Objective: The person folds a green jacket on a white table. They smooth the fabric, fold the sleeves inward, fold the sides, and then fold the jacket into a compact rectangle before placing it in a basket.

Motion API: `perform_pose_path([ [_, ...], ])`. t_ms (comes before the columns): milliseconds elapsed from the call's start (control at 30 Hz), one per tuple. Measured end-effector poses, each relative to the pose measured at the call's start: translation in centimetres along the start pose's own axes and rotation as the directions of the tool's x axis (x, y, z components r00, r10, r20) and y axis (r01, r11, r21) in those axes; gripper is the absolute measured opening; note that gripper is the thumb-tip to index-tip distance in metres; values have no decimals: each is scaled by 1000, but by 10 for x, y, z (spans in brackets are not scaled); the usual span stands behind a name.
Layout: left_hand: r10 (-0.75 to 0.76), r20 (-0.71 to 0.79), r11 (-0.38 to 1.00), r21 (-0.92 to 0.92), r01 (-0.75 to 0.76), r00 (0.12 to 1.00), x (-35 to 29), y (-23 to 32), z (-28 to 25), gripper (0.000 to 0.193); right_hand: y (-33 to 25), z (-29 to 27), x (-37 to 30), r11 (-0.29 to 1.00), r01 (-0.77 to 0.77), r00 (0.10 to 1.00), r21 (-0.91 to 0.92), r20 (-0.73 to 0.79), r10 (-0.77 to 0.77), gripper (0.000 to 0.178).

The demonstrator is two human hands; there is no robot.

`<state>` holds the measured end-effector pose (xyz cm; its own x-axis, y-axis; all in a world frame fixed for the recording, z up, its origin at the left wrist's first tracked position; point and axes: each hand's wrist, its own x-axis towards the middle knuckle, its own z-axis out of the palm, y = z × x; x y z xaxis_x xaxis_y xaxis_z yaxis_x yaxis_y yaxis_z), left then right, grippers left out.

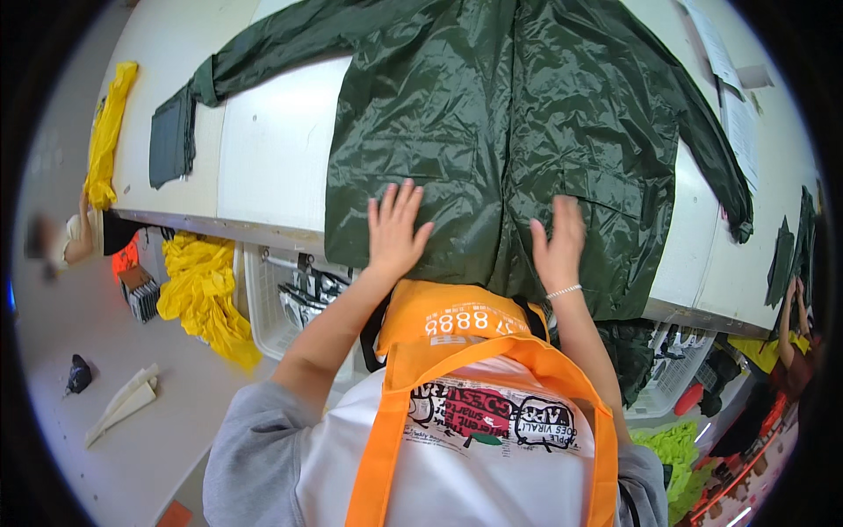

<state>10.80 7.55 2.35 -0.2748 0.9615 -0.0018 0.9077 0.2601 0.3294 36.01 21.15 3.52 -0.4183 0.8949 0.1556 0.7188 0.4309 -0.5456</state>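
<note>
A dark green raincoat lies spread front side up on the white table, its sleeves reaching out to both sides and its hem at the near edge. My left hand rests on its lower left front below the pocket flap, fingers spread. On the lower right front, beside the other pocket flap, is my right hand, fingers stretched out and a bracelet on its wrist. Neither hand holds anything. The centre front closure runs between them.
A folded dark green piece lies by the left sleeve, with yellow garments farther left. White baskets stand under the table edge. Yellow fabric hangs beside one. Co-workers stand at both sides. Papers lie at the right.
</note>
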Motion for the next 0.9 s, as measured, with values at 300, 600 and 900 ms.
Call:
perform_pose_path([
  [300,-10,-109,991,133,24,994,54,-30,17,68,88,3,18,888,-147,985,-435,20,173,72],
  [600,62,343,985,-174,-1,937,53,71,8,37,-40,-2,-23,990,-115,920,-85,366,138,41],
  [900,146,818,823,-412,390,556,65,76,28,37,-27,24,-60,871,-440,881,221,295,370,14],
])
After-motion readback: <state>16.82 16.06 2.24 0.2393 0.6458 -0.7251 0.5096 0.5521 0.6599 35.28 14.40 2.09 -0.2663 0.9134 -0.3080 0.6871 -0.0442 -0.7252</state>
